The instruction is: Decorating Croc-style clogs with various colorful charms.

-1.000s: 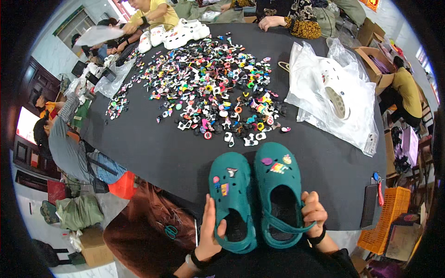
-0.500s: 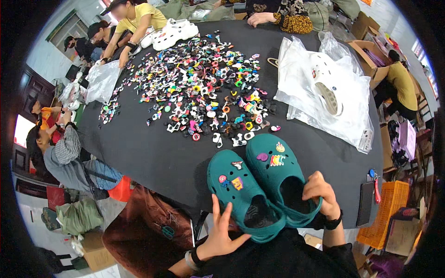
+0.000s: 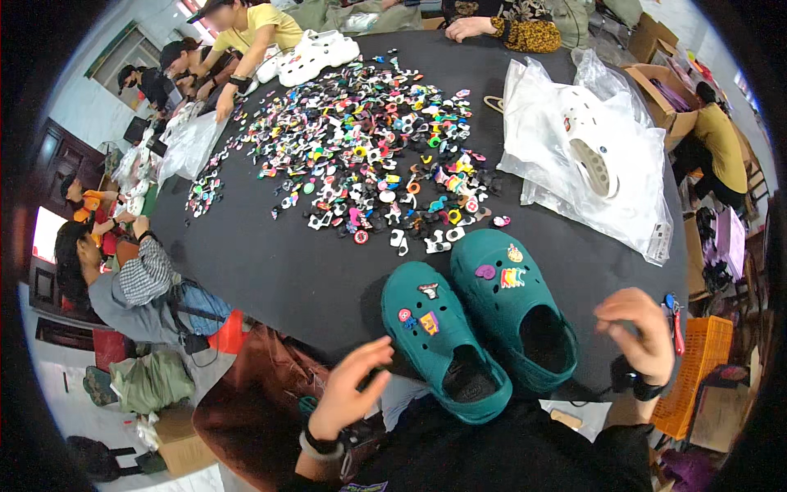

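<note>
Resting on the black table [image 3: 287, 258] near its five o'clock edge, the green clogs [image 3: 504, 307] have just been let go, so stand unheld, with the left hand [image 3: 351, 389] at their eight o'clock and the right hand [image 3: 643, 332] at their three, both empty, apart, fingers loosely bent.

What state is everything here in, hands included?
Left green clog: upright, charms attached.
Right green clog: upright, charms attached.
Left fingers: open, holding nothing.
Right fingers: loosely bent, holding nothing.
Loose charms: scattered in a heap.
Plastic bag: wrinkled.
Cardboard box: open.
</note>
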Demonstrator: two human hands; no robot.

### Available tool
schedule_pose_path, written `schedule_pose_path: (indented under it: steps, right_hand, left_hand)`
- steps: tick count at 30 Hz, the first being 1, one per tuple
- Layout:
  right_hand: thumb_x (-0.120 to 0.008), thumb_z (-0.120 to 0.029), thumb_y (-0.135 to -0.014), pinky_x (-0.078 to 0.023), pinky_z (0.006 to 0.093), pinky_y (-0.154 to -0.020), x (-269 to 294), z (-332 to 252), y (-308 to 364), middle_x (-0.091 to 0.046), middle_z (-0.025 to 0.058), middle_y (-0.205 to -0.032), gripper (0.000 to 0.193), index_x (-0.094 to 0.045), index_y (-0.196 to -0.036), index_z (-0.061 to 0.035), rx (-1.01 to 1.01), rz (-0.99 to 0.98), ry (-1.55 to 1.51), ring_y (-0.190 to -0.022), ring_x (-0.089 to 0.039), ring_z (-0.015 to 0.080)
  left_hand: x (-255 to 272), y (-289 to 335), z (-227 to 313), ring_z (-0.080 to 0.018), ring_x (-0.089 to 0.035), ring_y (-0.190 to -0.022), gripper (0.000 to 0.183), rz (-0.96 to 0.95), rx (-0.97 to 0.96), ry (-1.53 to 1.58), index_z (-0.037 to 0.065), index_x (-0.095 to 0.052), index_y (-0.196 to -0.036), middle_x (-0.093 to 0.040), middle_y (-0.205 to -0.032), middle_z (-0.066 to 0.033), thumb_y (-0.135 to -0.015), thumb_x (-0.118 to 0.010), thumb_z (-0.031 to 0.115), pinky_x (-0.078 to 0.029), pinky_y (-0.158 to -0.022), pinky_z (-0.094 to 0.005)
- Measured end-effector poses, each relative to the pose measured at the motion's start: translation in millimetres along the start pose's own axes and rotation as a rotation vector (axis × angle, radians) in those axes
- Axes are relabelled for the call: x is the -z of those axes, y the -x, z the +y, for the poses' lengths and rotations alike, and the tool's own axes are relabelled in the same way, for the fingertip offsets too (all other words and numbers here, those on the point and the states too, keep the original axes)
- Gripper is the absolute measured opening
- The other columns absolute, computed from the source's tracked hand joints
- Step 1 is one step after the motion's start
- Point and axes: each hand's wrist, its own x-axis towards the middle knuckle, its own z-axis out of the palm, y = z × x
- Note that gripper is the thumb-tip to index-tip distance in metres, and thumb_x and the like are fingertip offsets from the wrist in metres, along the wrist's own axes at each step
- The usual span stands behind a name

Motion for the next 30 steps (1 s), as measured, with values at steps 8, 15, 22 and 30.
schedule_pose_path:
  steps: [8,15,22,30]
  right_hand:
    - [-0.058,-0.023,-0.096,-0.044,0.0255,-0.054,4,33,-21,-0.054,0.0046,-0.086,0.029,-0.051,-0.118,-0.0059,0.047,0.406,-1.077,-0.058,-0.053,0.0110]
    - [-0.050,-0.025,-0.099,-0.043,0.0281,-0.070,-73,149,-68,-0.056,0.0007,-0.094,0.027,-0.055,-0.121,-0.0096,-0.284,0.184,-1.734,-0.074,-0.049,0.0105]
    - [-0.051,-0.022,-0.099,-0.046,0.0269,-0.070,-95,177,-68,-0.059,0.0016,-0.094,0.022,-0.057,-0.116,-0.0097,-0.476,0.222,-1.780,-0.076,-0.051,0.0111]
    - [-0.054,-0.023,-0.098,-0.046,0.0266,-0.070,-97,177,-71,-0.060,0.0001,-0.090,0.020,-0.058,-0.113,-0.0102,-0.490,0.190,-1.699,-0.075,-0.053,0.0108]
  left_hand:
    - [71,-93,-53,-0.0157,-0.065,-0.097,0.026,0.313,0.019,0.273,0.001,-0.061,-0.118,-0.066,-0.113,-0.0102,-0.092,-0.058,0.002,-0.050,-0.086,-0.0271]
    - [64,-181,-103,-0.0308,-0.064,-0.100,0.028,0.334,-0.126,-0.463,0.003,-0.066,-0.108,-0.067,-0.106,-0.0142,-0.081,-0.068,0.008,-0.049,-0.089,-0.0373]
    - [75,-213,-118,-0.0252,-0.062,-0.093,0.024,0.212,-0.214,-0.501,0.004,-0.069,-0.105,-0.067,-0.102,-0.0099,-0.080,-0.069,0.006,-0.049,-0.077,-0.0344]
    - [70,-187,-103,-0.0059,-0.056,-0.068,0.019,0.498,0.150,0.185,-0.001,-0.072,-0.091,-0.071,-0.083,-0.0049,-0.093,-0.063,0.016,-0.044,-0.062,-0.0201]
